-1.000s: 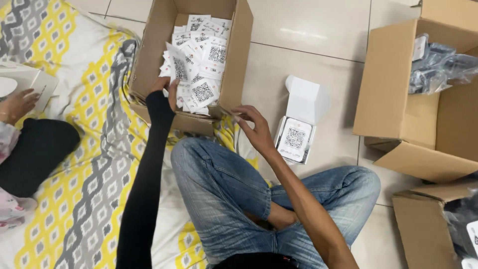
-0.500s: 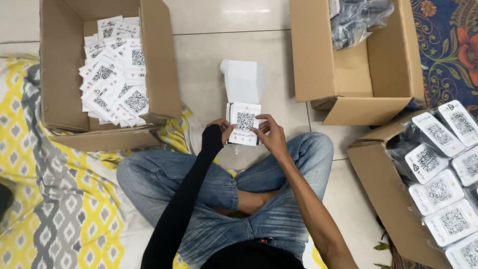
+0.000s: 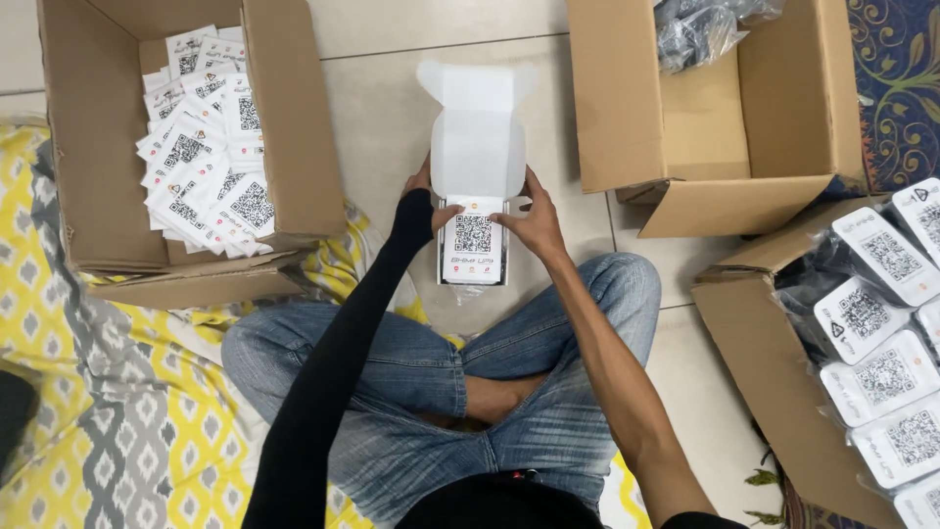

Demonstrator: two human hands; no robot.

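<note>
A small white box (image 3: 477, 162) with its lid flipped open lies on the tiled floor in front of my crossed legs. A white card with a square black code (image 3: 473, 245) sits in the box's tray. My left hand (image 3: 421, 186), in a black sleeve, grips the box's left edge. My right hand (image 3: 527, 220) holds the right edge, fingers pressing on the card's corner.
A cardboard box (image 3: 294, 118) holding several code cards (image 3: 201, 157) stands at the left on a yellow and grey mat (image 3: 88, 392). A cardboard box (image 3: 705, 127) with plastic-wrapped items is at upper right. A third carton (image 3: 764, 372) at right holds several white devices with codes.
My view shifted from the card box at the left to the small white box. My hands carried a card over, and both now hold the box with the card laid in it.
</note>
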